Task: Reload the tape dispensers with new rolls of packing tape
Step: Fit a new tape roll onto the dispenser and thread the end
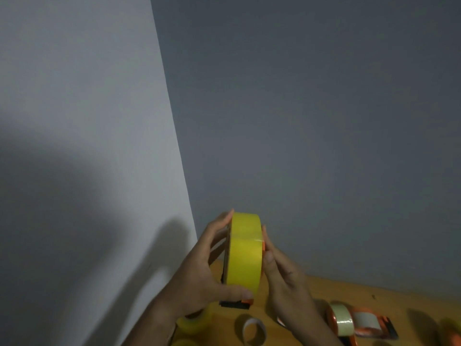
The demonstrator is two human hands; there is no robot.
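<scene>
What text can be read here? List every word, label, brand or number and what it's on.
None can be read.
Yellow tape roll, held between the left hand and right hand: plain, no print visible.
Dispenser on the table: orange and black, no legible label; blurred.
Empty core: no visible marking.
Walls: bare, no signs.

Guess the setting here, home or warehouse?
Probably a plain room, not a warehouse: bare grey walls meeting in a corner, a small wooden table against them, with loose tape rolls and an empty core.
</scene>
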